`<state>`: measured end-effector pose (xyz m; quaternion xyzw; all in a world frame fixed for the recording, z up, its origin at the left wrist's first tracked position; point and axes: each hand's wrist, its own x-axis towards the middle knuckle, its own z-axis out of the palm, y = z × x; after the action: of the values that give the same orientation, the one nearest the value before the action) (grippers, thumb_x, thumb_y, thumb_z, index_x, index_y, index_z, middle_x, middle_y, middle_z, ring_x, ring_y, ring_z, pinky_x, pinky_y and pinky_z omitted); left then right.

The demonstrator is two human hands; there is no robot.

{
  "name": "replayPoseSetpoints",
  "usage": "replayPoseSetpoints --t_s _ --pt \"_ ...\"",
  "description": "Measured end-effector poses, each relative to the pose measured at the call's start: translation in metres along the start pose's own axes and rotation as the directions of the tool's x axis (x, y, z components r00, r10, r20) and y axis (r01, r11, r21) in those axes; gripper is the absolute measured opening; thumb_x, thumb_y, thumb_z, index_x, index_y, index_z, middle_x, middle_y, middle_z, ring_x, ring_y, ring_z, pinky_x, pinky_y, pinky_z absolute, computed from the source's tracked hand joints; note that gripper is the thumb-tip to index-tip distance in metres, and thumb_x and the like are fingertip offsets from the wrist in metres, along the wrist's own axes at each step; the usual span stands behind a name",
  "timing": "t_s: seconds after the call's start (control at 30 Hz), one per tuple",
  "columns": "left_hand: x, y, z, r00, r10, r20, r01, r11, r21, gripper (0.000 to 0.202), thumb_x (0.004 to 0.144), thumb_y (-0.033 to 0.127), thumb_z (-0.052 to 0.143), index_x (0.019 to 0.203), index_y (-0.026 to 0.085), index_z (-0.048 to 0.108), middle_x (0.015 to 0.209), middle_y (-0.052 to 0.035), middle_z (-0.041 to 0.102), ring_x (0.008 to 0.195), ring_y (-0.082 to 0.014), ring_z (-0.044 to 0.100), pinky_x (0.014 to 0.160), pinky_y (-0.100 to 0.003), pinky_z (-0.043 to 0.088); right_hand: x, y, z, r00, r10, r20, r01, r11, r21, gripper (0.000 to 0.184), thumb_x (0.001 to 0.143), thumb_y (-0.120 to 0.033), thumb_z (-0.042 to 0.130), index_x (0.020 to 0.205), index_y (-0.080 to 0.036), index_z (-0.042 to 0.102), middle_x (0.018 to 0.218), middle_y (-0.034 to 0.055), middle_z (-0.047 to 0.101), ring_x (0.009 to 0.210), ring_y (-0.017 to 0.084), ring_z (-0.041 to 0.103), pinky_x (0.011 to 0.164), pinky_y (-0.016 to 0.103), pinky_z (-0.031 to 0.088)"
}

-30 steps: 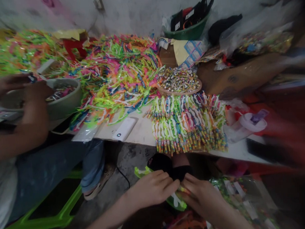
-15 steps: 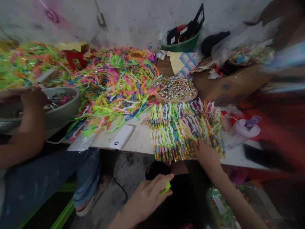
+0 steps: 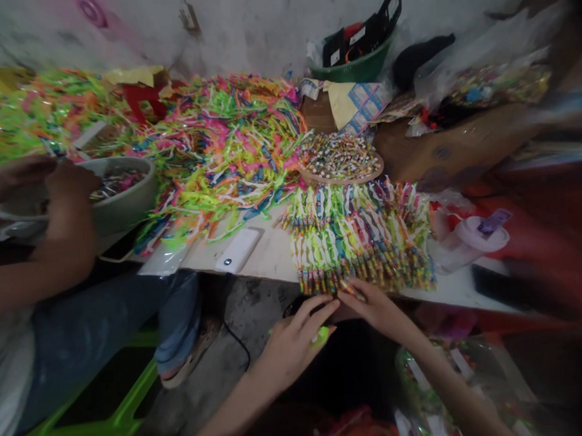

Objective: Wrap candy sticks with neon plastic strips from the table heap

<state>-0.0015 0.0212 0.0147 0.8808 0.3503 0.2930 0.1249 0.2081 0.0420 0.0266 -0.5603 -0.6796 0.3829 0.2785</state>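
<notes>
My left hand (image 3: 295, 338) hovers just below the table's front edge, its fingers curled round a small lime-green plastic strip (image 3: 320, 336). My right hand (image 3: 370, 304) is close beside it, fingertips pinched on a thin multicoloured candy stick (image 3: 349, 289) at the near edge of the laid-out rows of wrapped sticks (image 3: 358, 241). These rows lie side by side on the white table (image 3: 268, 254). Behind them sits a round tray of loose sticks (image 3: 341, 158), and a big heap of neon plastic strips (image 3: 222, 150) fills the table's middle.
Another person sits at the left on a green stool (image 3: 88, 428), a hand (image 3: 65, 188) at a grey bowl (image 3: 118, 198). A white phone (image 3: 237, 250) lies near the edge, a lidded cup (image 3: 468, 240) to the right. A green basket (image 3: 357, 63) stands at the back. A bag (image 3: 431, 391) rests at my lower right.
My right hand has drawn back from on top of the rows to their near edge, now pinching one stick. My left hand rose towards it with the green strip.
</notes>
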Motion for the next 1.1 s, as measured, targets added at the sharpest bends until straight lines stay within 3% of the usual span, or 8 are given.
replayPoseSetpoints --t_s 0.23,0.43,0.53,0.63,0.73,0.9,1.0,1.1 --pt "0.010 0.000 -0.004 0.957 0.277 0.088 -0.289 0.938 0.194 0.034 0.092 0.011 0.034 0.122 0.016 0.048 0.119 -0.0096 0.059 0.089 -0.0160 0.063 0.068 -0.026 0.053 -0.028 -0.015 0.012 0.988 0.002 0.153 -0.010 0.999 0.050 0.009 0.084 -0.023 0.046 0.077 -0.018 0.048 0.071 -0.0028 0.052 0.069 0.012 0.051 0.064 0.023 0.039" --pt "0.006 0.002 -0.004 0.940 0.326 0.102 -0.338 0.929 0.151 0.024 0.093 0.012 0.036 0.107 0.016 0.055 0.103 -0.0058 0.065 0.075 -0.0145 0.062 0.061 -0.026 0.050 -0.038 -0.022 0.007 0.982 0.035 0.183 -0.045 0.998 0.053 0.011 0.079 -0.021 0.053 0.089 -0.017 0.055 0.082 0.0000 0.061 0.078 0.014 0.057 0.072 0.025 0.044" --pt "0.003 0.003 0.001 0.977 0.198 0.082 -0.197 0.980 -0.019 0.021 0.093 0.017 0.042 0.108 0.018 0.055 0.102 -0.0036 0.064 0.081 -0.0127 0.063 0.067 -0.024 0.051 -0.042 -0.023 0.005 0.987 0.035 0.160 -0.053 0.993 0.110 0.024 0.078 -0.023 0.057 0.101 -0.019 0.057 0.097 0.0026 0.064 0.090 0.016 0.059 0.082 0.028 0.046" --pt "0.000 0.010 0.015 0.987 -0.154 -0.041 0.130 0.929 -0.347 0.011 0.089 0.023 0.053 0.098 0.020 0.059 0.092 -0.0008 0.065 0.084 -0.0115 0.063 0.074 -0.022 0.052 -0.043 -0.019 0.007 0.996 0.085 -0.018 -0.080 0.977 0.199 0.042 0.078 -0.030 0.060 0.118 -0.020 0.052 0.104 0.0042 0.065 0.095 0.017 0.061 0.086 0.030 0.048" --pt "-0.001 0.020 0.031 0.862 -0.507 0.030 0.400 0.641 -0.655 0.016 0.081 0.031 0.063 0.088 0.017 0.059 0.083 -0.0008 0.064 0.066 -0.0099 0.060 0.054 -0.017 0.050 -0.043 -0.015 0.016 0.978 0.100 -0.184 -0.046 0.960 0.275 0.047 0.083 -0.035 0.055 0.127 -0.021 0.047 0.103 0.0049 0.066 0.094 0.016 0.062 0.086 0.029 0.050" --pt "0.001 0.032 0.043 0.759 -0.577 0.301 0.539 0.297 -0.788 0.031 0.079 0.042 0.063 0.093 0.016 0.055 0.076 0.0022 0.059 0.042 -0.0022 0.040 0.036 -0.013 0.034 -0.046 -0.015 0.040 0.966 0.056 -0.251 0.037 0.936 0.351 0.037 0.090 -0.036 0.045 0.123 -0.022 0.052 0.113 0.0071 0.065 0.106 0.017 0.060 0.096 0.032 0.046" --pt "0.000 0.032 0.040 0.764 -0.535 0.360 0.599 0.383 -0.703 0.029 0.085 0.044 0.054 0.097 0.017 0.053 0.058 0.0073 0.051 0.039 -0.0044 0.041 0.038 -0.014 0.034 -0.045 -0.013 0.047 0.964 0.084 -0.254 0.018 0.927 0.375 0.035 0.090 -0.037 0.046 0.120 -0.021 0.053 0.111 0.0075 0.066 0.106 0.017 0.061 0.095 0.032 0.047" --pt "-0.002 0.025 0.033 0.842 -0.455 0.289 0.535 0.644 -0.546 0.026 0.093 0.039 0.040 0.104 0.018 0.050 0.060 0.0058 0.055 0.044 -0.0077 0.050 0.045 -0.017 0.040 -0.046 -0.009 0.043 0.940 0.104 -0.325 0.019 0.935 0.353 0.028 0.087 -0.037 0.051 0.110 -0.020 0.053 0.103 0.0074 0.068 0.093 0.016 0.064 0.084 0.028 0.051"
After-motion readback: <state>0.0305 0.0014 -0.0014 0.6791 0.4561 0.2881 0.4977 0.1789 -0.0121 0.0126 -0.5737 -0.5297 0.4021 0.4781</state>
